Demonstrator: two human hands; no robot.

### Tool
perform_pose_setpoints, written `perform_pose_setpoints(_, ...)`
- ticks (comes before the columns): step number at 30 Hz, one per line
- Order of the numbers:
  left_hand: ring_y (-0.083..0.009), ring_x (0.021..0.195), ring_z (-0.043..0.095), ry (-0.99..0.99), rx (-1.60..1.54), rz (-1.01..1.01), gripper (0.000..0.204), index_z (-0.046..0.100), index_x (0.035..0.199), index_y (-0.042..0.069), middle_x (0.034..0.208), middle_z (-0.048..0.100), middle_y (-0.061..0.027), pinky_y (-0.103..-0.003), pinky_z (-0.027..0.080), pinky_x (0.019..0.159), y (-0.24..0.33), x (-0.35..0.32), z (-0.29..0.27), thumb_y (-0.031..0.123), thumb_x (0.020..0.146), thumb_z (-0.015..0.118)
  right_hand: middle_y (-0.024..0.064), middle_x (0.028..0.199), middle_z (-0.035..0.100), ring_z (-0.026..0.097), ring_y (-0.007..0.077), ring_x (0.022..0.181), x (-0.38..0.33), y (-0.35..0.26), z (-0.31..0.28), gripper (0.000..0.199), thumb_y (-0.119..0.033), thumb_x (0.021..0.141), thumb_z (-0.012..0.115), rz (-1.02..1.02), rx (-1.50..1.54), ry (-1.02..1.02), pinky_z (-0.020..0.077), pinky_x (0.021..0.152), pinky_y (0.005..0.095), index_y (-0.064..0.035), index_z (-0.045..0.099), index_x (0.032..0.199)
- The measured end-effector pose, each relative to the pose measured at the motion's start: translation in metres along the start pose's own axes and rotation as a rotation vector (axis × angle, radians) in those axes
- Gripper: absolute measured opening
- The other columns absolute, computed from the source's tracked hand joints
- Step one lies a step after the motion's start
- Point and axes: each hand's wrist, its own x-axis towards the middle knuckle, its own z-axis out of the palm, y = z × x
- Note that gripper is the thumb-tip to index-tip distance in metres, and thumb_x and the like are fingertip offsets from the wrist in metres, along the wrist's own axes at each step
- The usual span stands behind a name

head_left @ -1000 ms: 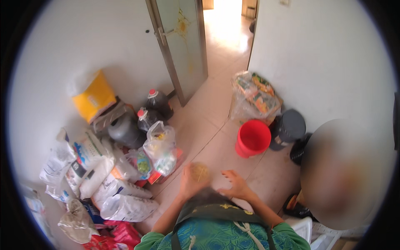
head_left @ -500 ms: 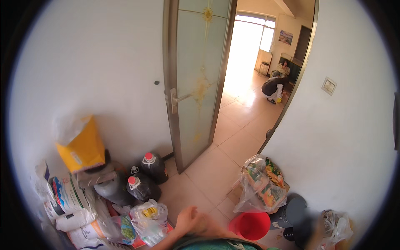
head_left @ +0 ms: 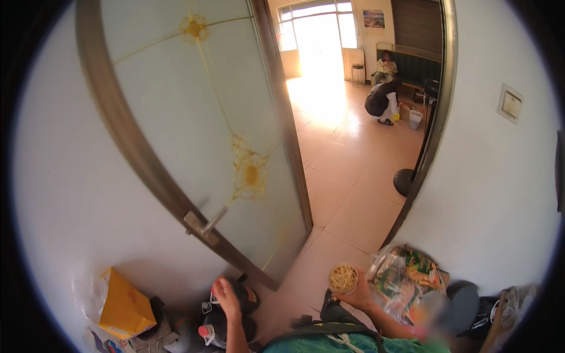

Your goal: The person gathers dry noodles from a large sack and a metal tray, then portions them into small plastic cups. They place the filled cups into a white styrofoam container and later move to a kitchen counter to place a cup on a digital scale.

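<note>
Two hands: right hand (head_left: 360, 296) grips a noodle bundle (head_left: 344, 277), left hand (head_left: 225, 298) spread empty above dark bottles (head_left: 219, 329).

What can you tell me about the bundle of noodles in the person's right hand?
The bundle of noodles is a thick sheaf of thin, pale yellow, dry-looking strands, seen end-on as a round disc. The right hand wraps around it from below and holds it upright above the tiled floor, beside a clear plastic bag of packets.
</note>
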Motion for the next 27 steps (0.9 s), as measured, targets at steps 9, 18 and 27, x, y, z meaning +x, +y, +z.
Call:
perform_pose_setpoints(9, -0.0234, 0.130, 0.033, 0.460, -0.557, -0.368, 0.078, 0.038, 0.138, 0.016, 0.137, 0.042, -0.0089, -0.046, 0.024, 0.103, -0.065, 0.190, 0.044, 0.071, 0.082, 0.035, 0.0164, 0.110, 0.053, 0.057, 0.0255, 0.102, 0.234, 0.024, -0.046, 0.085, -0.020, 0.057, 0.086, -0.130, 0.235, 0.105, 0.0461, 0.087, 0.0339, 0.0000, 0.031, 0.119)
perform_pose_setpoints(18, -0.0248, 0.122, 0.039, 1.010, -0.133, -0.340, 0.073, 0.043, 0.131, 0.013, 0.128, 0.047, -0.0113, -0.044, 0.029, 0.100, -0.088, 0.203, 0.139, 0.068, 0.083, 0.038, 0.0181, 0.105, 0.056, 0.058, 0.0282, 0.098, 0.380, 0.107, -0.051, 0.081, -0.028, 0.057, 0.085, 0.167, 0.220, 0.232, 0.0466, 0.085, 0.0369, 0.0006, 0.037, 0.115)
perform_pose_setpoints(27, -0.0261, 0.114, 0.045, 0.529, 0.550, -0.470, 0.069, 0.048, 0.123, 0.009, 0.119, 0.051, -0.0138, -0.042, 0.033, 0.096, -0.103, 0.248, 0.361, 0.064, 0.083, 0.041, 0.0162, 0.106, 0.056, 0.059, 0.0270, 0.098, 0.615, 0.155, -0.078, 0.084, -0.024, 0.055, 0.088, 0.124, -0.027, -0.066, 0.0480, 0.084, 0.0360, 0.0004, 0.035, 0.115)
